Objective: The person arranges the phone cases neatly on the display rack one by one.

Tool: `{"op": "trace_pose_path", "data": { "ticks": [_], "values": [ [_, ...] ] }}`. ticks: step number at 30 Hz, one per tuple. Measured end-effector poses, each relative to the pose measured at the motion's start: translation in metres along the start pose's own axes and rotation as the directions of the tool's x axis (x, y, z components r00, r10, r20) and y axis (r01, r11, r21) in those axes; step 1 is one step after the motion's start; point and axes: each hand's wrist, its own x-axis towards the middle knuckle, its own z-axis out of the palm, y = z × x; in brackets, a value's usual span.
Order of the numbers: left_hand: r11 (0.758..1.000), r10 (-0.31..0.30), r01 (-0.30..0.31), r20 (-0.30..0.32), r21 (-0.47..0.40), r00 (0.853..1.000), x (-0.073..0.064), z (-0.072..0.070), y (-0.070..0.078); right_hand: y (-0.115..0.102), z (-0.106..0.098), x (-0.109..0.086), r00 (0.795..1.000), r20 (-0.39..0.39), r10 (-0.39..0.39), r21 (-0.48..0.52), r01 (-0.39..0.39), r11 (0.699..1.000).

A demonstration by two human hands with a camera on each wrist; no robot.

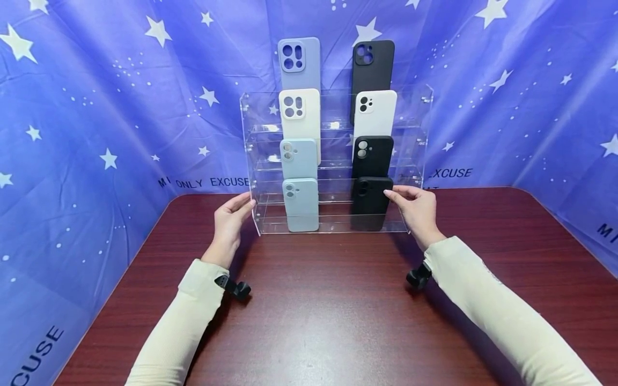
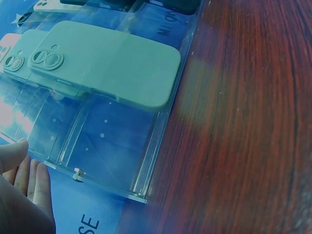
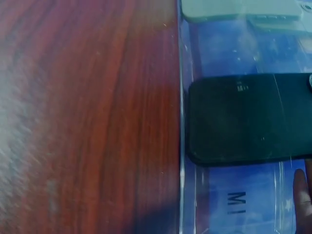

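Observation:
A clear acrylic display rack (image 1: 338,224) stands upright on the table and holds phone cases in two columns. My left hand (image 1: 229,228) is at the rack's left side panel, thumb and fingers on either side of its edge; in the left wrist view the thumb (image 2: 13,155) touches that edge. The lowest left pale-blue phone case (image 1: 302,206) stands just inside. My right hand (image 1: 419,210) is at the lowest right black phone case (image 1: 369,212), pinching its right edge with the thumb in front. In the right wrist view, only a fingertip (image 3: 301,197) shows beside this case.
Higher tiers hold a lavender case (image 1: 309,69), cream case (image 1: 306,123), another pale-blue case (image 1: 304,161), grey-black case (image 1: 379,69), white case (image 1: 381,115) and another black case (image 1: 381,155). A blue starry curtain (image 1: 120,107) hangs around the dark red table (image 1: 314,321).

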Motion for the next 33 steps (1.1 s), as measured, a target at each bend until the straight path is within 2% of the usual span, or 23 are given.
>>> {"op": "trace_pose_path", "data": {
  "ticks": [12,22,28,33],
  "values": [
    [1.000,-0.006,0.006,-0.011,-0.027,1.000,-0.001,-0.002,0.001,-0.002,-0.005,0.006,0.994,0.105,0.035,-0.115,-0.023,0.993],
    [1.000,0.004,-0.004,-0.023,-0.024,1.000,-0.002,-0.003,0.002,-0.004,-0.014,0.003,0.987,0.155,0.029,-0.112,-0.012,0.994],
    [1.000,0.009,-0.010,-0.029,-0.017,1.000,-0.003,0.002,0.002,-0.007,-0.036,-0.004,0.989,0.149,-0.010,-0.164,0.034,0.986],
    [0.997,0.077,-0.076,-0.046,0.022,0.996,-0.001,0.006,0.007,-0.001,-0.070,-0.011,0.984,0.130,-0.118,-0.222,0.145,0.964]
  ]
}}
